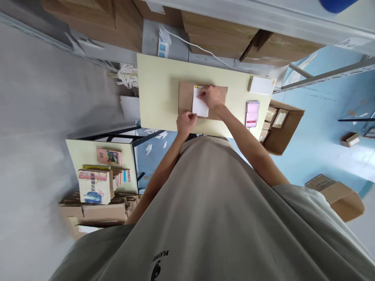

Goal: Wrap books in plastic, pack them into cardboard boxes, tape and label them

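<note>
A flat brown cardboard parcel (185,95) lies on the pale yellow tabletop (159,93) in front of me. A white label (200,108) with a small yellow mark at its top lies over the middle of the parcel. My left hand (186,123) is closed at the label's lower left corner, thumb and fingers pinched on its edge near the front of the parcel. My right hand (211,97) rests over the label's upper right part with curled fingers, slightly blurred. Whether anything is inside its fingers is hidden.
Right of the parcel lie a phone (252,114) and a stack of white labels (261,85). An open carton (284,128) with packets stands beyond the table's right edge. A power strip (163,47) with a white cable is behind. Books (95,187) stand at lower left.
</note>
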The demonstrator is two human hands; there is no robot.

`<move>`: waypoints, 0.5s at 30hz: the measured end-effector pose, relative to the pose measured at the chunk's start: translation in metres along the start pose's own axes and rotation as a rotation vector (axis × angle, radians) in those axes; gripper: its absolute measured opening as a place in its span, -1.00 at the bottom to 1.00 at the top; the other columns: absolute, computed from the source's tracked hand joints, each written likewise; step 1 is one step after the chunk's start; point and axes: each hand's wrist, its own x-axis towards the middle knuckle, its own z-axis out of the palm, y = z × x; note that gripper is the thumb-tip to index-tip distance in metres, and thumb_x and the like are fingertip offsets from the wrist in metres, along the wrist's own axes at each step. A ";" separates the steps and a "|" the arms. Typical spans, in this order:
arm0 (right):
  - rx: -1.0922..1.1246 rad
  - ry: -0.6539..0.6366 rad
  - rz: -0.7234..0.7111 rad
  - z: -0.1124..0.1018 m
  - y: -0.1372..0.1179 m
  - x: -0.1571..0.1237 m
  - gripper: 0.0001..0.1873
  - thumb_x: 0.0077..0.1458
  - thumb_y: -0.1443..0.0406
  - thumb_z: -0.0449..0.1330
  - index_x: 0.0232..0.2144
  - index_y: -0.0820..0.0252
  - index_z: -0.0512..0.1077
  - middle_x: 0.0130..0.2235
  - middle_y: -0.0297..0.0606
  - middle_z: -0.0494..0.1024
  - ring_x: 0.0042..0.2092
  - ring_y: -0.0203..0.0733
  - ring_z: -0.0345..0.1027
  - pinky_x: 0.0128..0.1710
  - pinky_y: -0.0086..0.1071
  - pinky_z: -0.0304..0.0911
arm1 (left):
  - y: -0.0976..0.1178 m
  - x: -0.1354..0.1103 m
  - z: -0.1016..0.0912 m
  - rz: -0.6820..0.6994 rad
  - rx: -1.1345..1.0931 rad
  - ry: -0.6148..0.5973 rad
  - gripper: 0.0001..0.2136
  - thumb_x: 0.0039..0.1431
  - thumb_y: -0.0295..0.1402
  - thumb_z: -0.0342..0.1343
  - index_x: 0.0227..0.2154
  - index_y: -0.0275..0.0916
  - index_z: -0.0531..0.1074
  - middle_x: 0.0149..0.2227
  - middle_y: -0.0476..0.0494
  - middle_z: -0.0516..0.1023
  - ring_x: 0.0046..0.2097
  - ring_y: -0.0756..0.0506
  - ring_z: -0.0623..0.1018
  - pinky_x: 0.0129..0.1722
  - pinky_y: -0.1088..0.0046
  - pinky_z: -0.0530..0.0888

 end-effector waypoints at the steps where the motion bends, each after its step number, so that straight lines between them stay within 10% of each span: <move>1: -0.009 -0.056 0.010 0.002 0.000 -0.012 -0.84 0.45 0.37 0.36 -0.09 0.17 0.79 0.06 -0.12 0.83 0.13 0.04 0.66 0.28 -0.16 0.56 | -0.001 0.000 0.000 0.000 -0.001 -0.004 -0.71 0.58 -0.20 0.16 -0.06 -0.16 0.79 0.06 -0.23 0.85 0.15 -0.28 0.76 0.13 0.31 0.53; 7: -0.016 -0.255 0.013 0.003 0.002 -0.067 -0.93 0.31 0.39 0.52 -0.17 0.16 0.81 -0.02 -0.14 0.84 0.08 0.02 0.71 0.32 -0.15 0.58 | -0.003 0.002 -0.001 0.012 -0.004 -0.016 -0.72 0.57 -0.19 0.18 -0.08 -0.15 0.80 0.05 -0.22 0.85 0.13 -0.28 0.76 0.12 0.31 0.54; 15: 0.096 0.002 0.144 0.003 -0.023 -0.017 -0.86 0.38 0.36 0.45 -0.07 0.13 0.81 0.07 -0.11 0.83 0.14 0.06 0.70 0.27 -0.04 0.61 | -0.007 0.007 -0.010 0.041 -0.019 -0.062 -0.67 0.61 -0.17 0.13 -0.05 -0.11 0.82 0.08 -0.23 0.86 0.19 -0.30 0.76 0.12 0.30 0.54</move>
